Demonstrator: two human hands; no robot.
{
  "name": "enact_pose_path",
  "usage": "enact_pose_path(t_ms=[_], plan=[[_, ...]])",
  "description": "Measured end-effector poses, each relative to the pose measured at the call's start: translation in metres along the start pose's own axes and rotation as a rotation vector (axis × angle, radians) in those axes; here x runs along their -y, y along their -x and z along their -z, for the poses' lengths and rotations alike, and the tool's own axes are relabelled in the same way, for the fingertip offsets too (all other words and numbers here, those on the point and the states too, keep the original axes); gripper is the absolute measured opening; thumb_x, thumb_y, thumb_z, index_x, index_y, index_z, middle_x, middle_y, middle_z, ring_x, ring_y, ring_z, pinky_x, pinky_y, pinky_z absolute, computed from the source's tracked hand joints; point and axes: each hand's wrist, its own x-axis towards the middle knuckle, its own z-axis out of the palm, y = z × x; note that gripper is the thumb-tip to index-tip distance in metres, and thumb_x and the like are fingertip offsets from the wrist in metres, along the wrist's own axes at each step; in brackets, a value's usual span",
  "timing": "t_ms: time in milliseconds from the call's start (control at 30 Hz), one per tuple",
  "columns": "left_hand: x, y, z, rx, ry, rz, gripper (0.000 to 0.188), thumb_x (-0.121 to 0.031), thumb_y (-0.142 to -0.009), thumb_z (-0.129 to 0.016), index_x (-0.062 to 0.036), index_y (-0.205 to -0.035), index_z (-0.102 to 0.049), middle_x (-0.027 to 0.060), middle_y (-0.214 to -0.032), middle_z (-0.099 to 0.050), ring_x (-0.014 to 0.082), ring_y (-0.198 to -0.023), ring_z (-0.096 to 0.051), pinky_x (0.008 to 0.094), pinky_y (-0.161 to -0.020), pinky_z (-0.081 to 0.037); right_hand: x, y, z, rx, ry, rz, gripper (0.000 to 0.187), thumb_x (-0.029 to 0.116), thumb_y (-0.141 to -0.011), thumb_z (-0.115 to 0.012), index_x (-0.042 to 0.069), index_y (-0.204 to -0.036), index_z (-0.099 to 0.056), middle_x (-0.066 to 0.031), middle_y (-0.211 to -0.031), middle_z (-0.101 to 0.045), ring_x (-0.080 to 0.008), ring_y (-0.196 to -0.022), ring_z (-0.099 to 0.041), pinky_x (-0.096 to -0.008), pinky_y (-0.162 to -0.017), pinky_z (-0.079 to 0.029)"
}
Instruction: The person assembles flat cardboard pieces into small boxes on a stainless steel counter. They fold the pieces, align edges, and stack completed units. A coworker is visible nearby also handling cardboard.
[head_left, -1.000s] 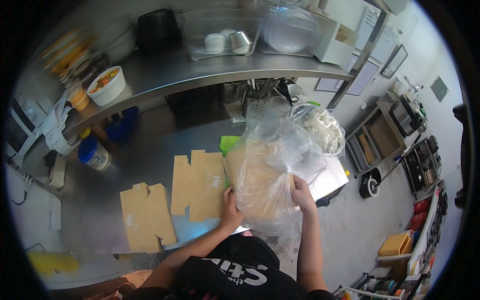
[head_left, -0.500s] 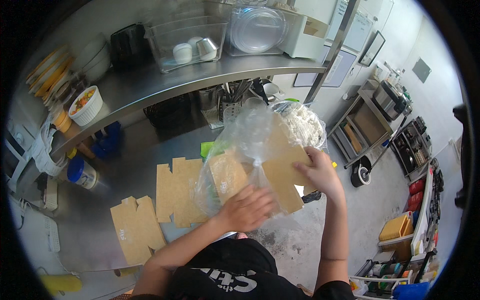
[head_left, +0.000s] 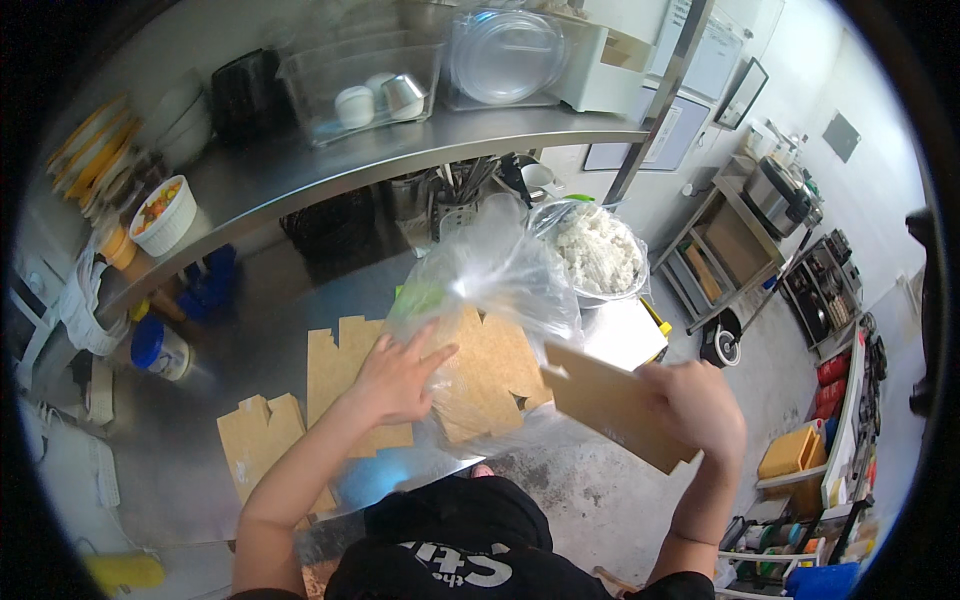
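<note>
My right hand (head_left: 695, 405) is closed on the edge of a flat brown cardboard box blank (head_left: 615, 405), held tilted to the right of a clear plastic bag (head_left: 500, 265). The bag lies on the steel counter with its gathered part toward the back. Another notched cardboard blank (head_left: 485, 375) shows in or under the bag's film; I cannot tell which. On the bag's left side rests my left hand (head_left: 395, 380), fingers apart and gripping nothing. Further left, two more blanks lie flat: a nearer one (head_left: 260, 435), and another (head_left: 335, 365) partly hidden by my left forearm.
A bowl of white rice (head_left: 600, 255) under clear film stands at the counter's back right. A steel shelf (head_left: 400, 150) crosses above the counter, bearing a clear bin (head_left: 360, 85) and a white dish (head_left: 163, 215). A blue-lidded tub (head_left: 160, 347) sits at left.
My right hand has drawn the cardboard blank rightward and nearer, away from the bag. The left hand has moved left, its fingers spreading. The bag's gathered part has shifted back and left.
</note>
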Motion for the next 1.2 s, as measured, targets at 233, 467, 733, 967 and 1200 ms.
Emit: enact_pose_path(t_ms=[233,467,733,967,1200], plan=[[0.006,-0.024,0.061,0.108,0.877,-0.119,0.068,-0.022,-0.074,-0.064,-0.0122,-0.138,-0.043,0.0195,-0.138,-0.045,0.0343,-0.127,-0.042,0.0435,-0.107,-0.030,0.014,0.026,0.056,-0.132,-0.315,0.306,0.031,0.016,-0.067,-0.071,0.011,-0.097,-0.068,-0.0071,-0.064,-0.060,-0.0272,-0.060,-0.062,-0.0367,-0.055,-0.049],[-0.039,0.037,0.126,0.260,0.434,-0.055,0.052,-0.033,-0.075,-0.073,-0.0054,-0.117,-0.060,0.0146,-0.107,-0.066,0.0293,-0.096,-0.065,0.0361,-0.083,-0.050,0.102,-0.030,0.022,-0.251,-0.106,0.731,0.029,0.012,-0.067,-0.068,0.016,-0.096,-0.069,0.0022,-0.064,-0.058,-0.0153,-0.056,-0.059,-0.0302,-0.048,-0.045],[0.051,0.157,0.057,-0.450,0.934,0.697,0.033,-0.009,-0.082,-0.067,0.0016,-0.112,-0.058,0.0127,-0.100,-0.067,0.0207,-0.091,-0.064,0.0301,-0.081,-0.049,0.038,-0.111,-0.120,-0.283,-0.899,-0.415,0.015,0.012,-0.083,-0.066,-0.001,-0.089,-0.067,-0.0126,-0.078,-0.067,-0.0133,-0.070,-0.061,-0.0266,-0.067,-0.047],[0.097,0.170,-0.050,-0.617,1.172,0.893,0.046,-0.008,-0.084,-0.066,0.0045,-0.125,-0.046,0.0135,-0.115,-0.061,0.0190,-0.106,-0.057,0.0311,-0.091,-0.045,0.046,-0.099,-0.255,-0.295,-0.634,-0.380,0.047,0.028,-0.078,-0.071,-0.006,-0.111,-0.061,-0.0214,-0.103,-0.059,-0.0317,-0.092,-0.059,-0.0391,-0.082,-0.048],[0.035,0.097,-0.056,-0.383,0.077,0.899,0.066,-0.023,-0.076,-0.074,0.0011,-0.129,-0.043,0.0241,-0.134,-0.037,0.0412,-0.123,-0.038,0.0470,-0.101,-0.034,0.074,-0.093,-0.237,-0.204,-0.495,-0.449,0.063,0.036,-0.072,-0.071,-0.003,-0.119,-0.056,-0.0218,-0.115,-0.055,-0.0372,-0.107,-0.052,-0.0462,-0.090,-0.043]])
